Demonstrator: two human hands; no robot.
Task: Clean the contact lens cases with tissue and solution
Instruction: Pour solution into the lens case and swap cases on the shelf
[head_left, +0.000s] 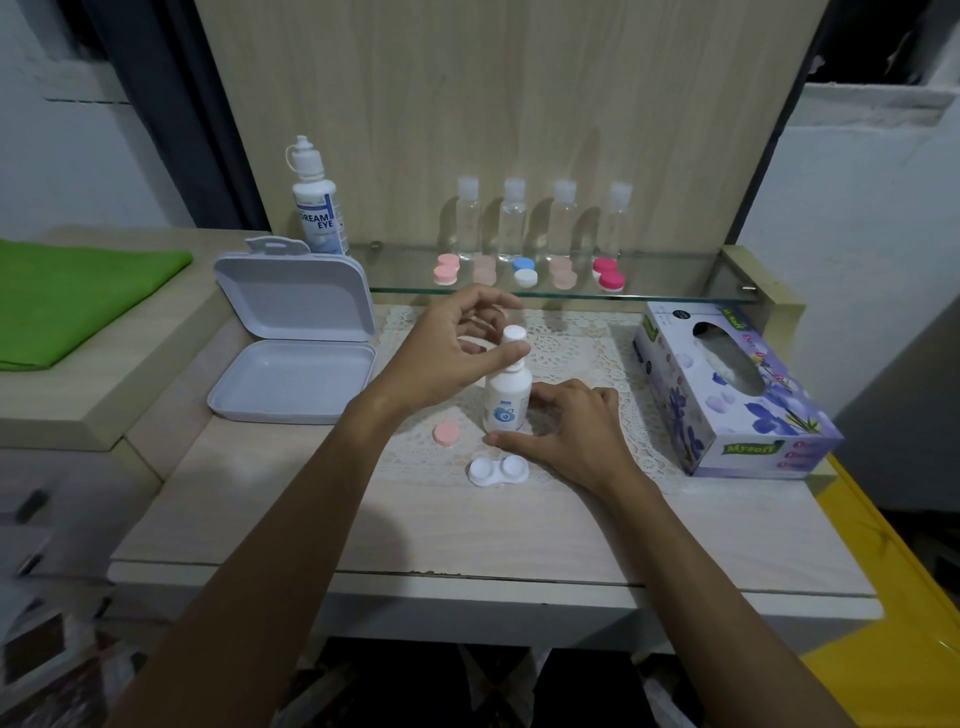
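Observation:
A small white solution bottle (506, 400) stands upright on a lace mat (582, 353), its white cap (514, 332) on. My right hand (571, 431) grips the bottle's base, thumb in front and fingers at its right side. My left hand (462, 348) hovers at the top, thumb against the neck just under the cap, with the other fingers spread and curved above it. A white double lens case (498, 470) lies uncapped in front of the bottle. A pink lens-case cap (447, 433) lies to its left. The purple tissue box (727, 395) sits at the right.
A glass shelf (675, 291) at the back carries several capped lens cases (524, 271) and several clear small bottles (511, 218). A large solution bottle (317, 208) stands behind an open white hinged box (296, 379). A green cloth (67, 301) lies far left.

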